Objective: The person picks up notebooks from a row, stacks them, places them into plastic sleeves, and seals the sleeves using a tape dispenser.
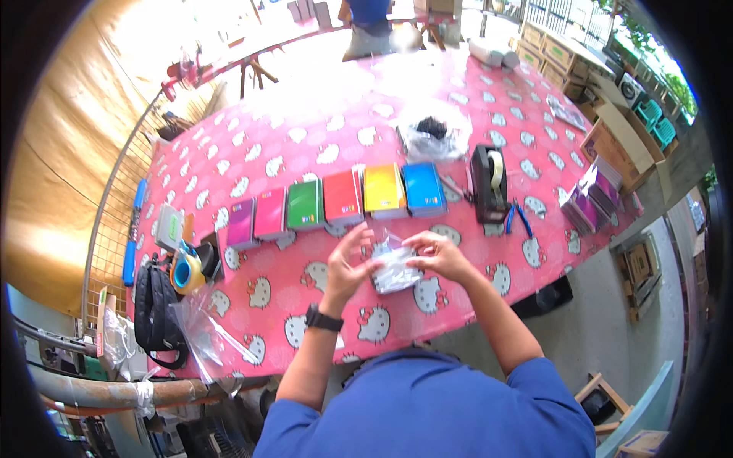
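A clear plastic packet [396,276] with shiny glare lies on the table in front of me; what is inside I cannot make out. My left hand [350,263], with a dark watch on the wrist, has its thumb at the packet's left side and its fingers raised apart. On the other side, my right hand [439,256] pinches the packet's upper right edge. Just beyond stands a row of small notebook stacks: purple [241,223], pink [270,214], green [305,204], red [341,196], yellow [384,190] and blue [424,189].
A black tape dispenser [489,185] and blue-handled pliers [519,219] sit to the right, with purple packs [591,197] farther off. Leftward are tape rolls [185,271], a black bag [158,317] and loose plastic sleeves [205,336]. A crumpled plastic bag [435,136] lies farther back.
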